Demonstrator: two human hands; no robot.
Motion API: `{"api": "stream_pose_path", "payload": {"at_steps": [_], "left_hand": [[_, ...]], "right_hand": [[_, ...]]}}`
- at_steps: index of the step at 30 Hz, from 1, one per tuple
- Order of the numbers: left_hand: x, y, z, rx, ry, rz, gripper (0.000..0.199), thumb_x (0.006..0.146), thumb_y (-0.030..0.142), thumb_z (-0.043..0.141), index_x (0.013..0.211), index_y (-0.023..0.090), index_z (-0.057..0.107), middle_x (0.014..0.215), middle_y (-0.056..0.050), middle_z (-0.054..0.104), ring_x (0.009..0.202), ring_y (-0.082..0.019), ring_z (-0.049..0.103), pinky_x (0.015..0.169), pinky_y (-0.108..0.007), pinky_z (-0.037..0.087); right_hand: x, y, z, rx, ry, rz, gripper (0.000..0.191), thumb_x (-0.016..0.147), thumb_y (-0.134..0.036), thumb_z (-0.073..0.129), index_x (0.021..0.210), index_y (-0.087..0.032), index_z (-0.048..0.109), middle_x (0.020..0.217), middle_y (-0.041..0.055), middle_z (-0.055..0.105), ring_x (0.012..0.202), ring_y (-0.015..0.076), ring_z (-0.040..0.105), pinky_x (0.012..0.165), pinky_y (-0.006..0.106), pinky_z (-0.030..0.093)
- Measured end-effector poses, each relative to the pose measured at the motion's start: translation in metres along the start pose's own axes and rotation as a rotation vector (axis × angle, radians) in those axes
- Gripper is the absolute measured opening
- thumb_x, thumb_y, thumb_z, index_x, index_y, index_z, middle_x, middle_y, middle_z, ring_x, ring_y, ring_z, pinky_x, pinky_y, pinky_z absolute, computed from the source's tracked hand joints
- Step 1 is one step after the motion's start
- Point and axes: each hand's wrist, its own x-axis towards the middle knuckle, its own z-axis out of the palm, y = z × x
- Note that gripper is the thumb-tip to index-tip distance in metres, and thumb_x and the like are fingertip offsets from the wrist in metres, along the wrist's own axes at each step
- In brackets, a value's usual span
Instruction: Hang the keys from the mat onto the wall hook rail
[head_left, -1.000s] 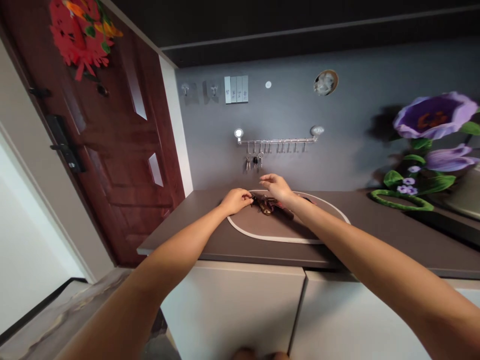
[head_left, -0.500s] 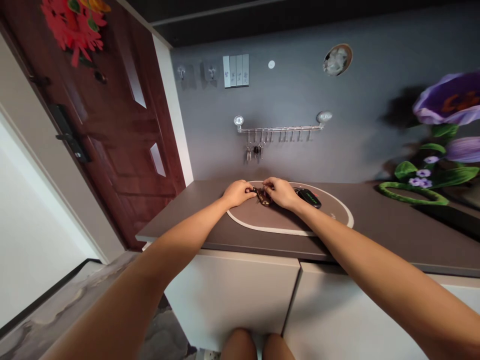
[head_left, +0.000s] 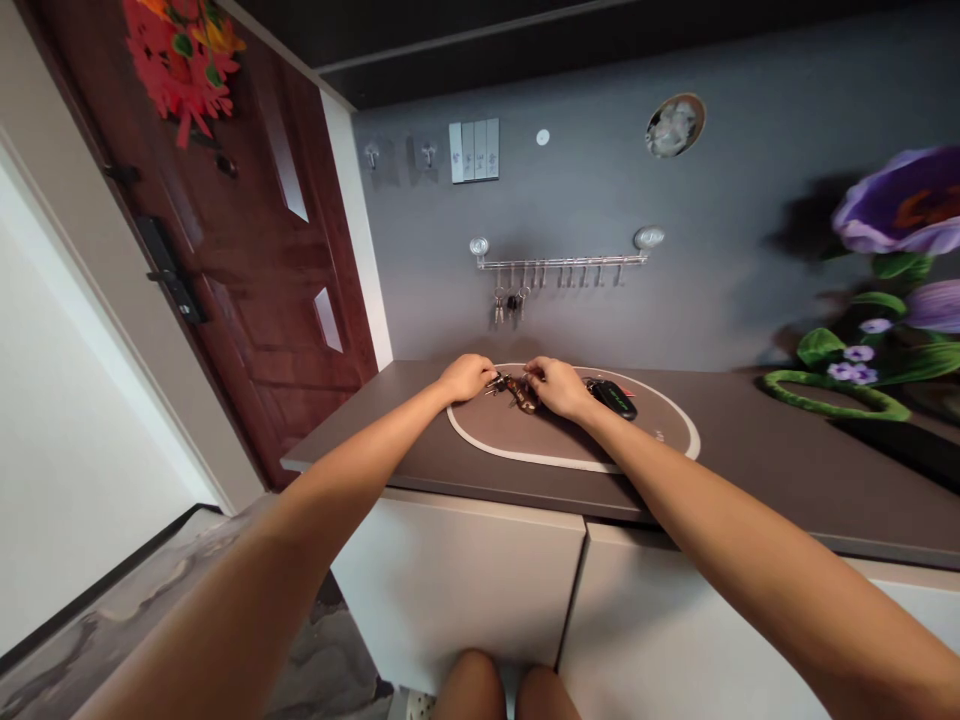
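Observation:
A small bunch of keys (head_left: 496, 383) lies over the oval brown mat, joined or close to a brown patterned keychain (head_left: 523, 393). My left hand (head_left: 466, 378) is closed at the left end of the bunch, its fingertips pinching the keys. From the right, my right hand (head_left: 558, 386) has its thumb and fingers drawn together on the keychain; what lies under the fingers is partly hidden. A black case with green lettering (head_left: 615, 399), perhaps a car-key case, rests on the mat just right of my right wrist.
The white-edged mat (head_left: 540, 445) lies on a brown cabinet top (head_left: 739, 440). On the grey wall, a clear hook rail (head_left: 562, 262) carries several hanging keys (head_left: 512, 303). Purple artificial flowers (head_left: 896, 205) stand at right, and a dark red door (head_left: 262, 270) is at left.
My left hand has shifted slightly left, showing more of the keys between my hands. My right hand stays at the keychain. The camera view has turned a little.

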Motion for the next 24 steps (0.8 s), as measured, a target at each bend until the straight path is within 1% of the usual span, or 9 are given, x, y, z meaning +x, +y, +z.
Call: {"api": "stream_pose_path", "payload": {"at_steps": [5, 8, 11, 16, 19, 24], "left_hand": [[0.010, 0.004, -0.016, -0.074, -0.012, -0.070, 0.024, 0.075, 0.023, 0.046, 0.073, 0.013, 0.068, 0.065, -0.003, 0.063, 0.058, -0.011, 0.050, 0.059, -0.022, 0.035], [0.018, 0.009, -0.022, -0.226, 0.008, -0.152, 0.022, 0.072, 0.023, 0.049, 0.067, 0.012, 0.067, 0.056, 0.000, 0.058, 0.051, -0.009, 0.045, 0.055, -0.022, 0.034], [0.027, 0.014, -0.024, -0.420, 0.054, -0.223, 0.019, 0.070, 0.022, 0.051, 0.063, 0.011, 0.065, 0.052, 0.000, 0.056, 0.048, -0.008, 0.044, 0.054, -0.022, 0.034], [0.035, 0.023, -0.016, -0.763, 0.106, -0.306, 0.013, 0.070, 0.018, 0.052, 0.063, 0.011, 0.060, 0.054, 0.000, 0.056, 0.051, -0.008, 0.048, 0.057, -0.021, 0.038], [0.034, 0.025, -0.007, -0.937, 0.106, -0.321, 0.012, 0.071, 0.018, 0.052, 0.064, 0.011, 0.059, 0.055, 0.001, 0.056, 0.051, -0.007, 0.049, 0.058, -0.022, 0.040], [0.027, 0.024, 0.005, -1.036, 0.053, -0.307, 0.011, 0.073, 0.017, 0.053, 0.065, 0.011, 0.059, 0.054, 0.001, 0.055, 0.049, -0.005, 0.048, 0.057, -0.020, 0.040]], "right_hand": [[0.001, 0.003, 0.000, 0.018, 0.000, -0.018, 0.023, 0.078, -0.018, 0.047, 0.096, -0.015, 0.061, 0.087, 0.0080, 0.066, 0.081, 0.0161, 0.059, 0.076, 0.025, 0.041], [0.002, 0.003, 0.000, 0.017, 0.009, -0.019, 0.022, 0.078, -0.019, 0.048, 0.095, -0.016, 0.061, 0.087, 0.0081, 0.066, 0.081, 0.0161, 0.059, 0.075, 0.025, 0.041], [0.003, 0.003, -0.001, 0.028, 0.036, -0.020, 0.023, 0.079, -0.021, 0.046, 0.097, -0.016, 0.060, 0.090, 0.0082, 0.066, 0.082, 0.0166, 0.059, 0.075, 0.025, 0.041], [0.005, 0.003, -0.002, 0.085, 0.146, -0.023, 0.027, 0.079, -0.023, 0.046, 0.103, -0.015, 0.056, 0.096, 0.0089, 0.064, 0.087, 0.0167, 0.058, 0.077, 0.026, 0.041], [0.007, 0.004, 0.000, 0.122, 0.186, -0.038, 0.027, 0.078, -0.026, 0.049, 0.102, -0.016, 0.055, 0.093, 0.0082, 0.064, 0.082, 0.0153, 0.058, 0.075, 0.026, 0.041], [0.009, 0.005, 0.005, 0.167, 0.183, -0.064, 0.024, 0.075, -0.030, 0.054, 0.094, -0.017, 0.056, 0.086, 0.0058, 0.063, 0.075, 0.0139, 0.057, 0.069, 0.025, 0.042]]}}
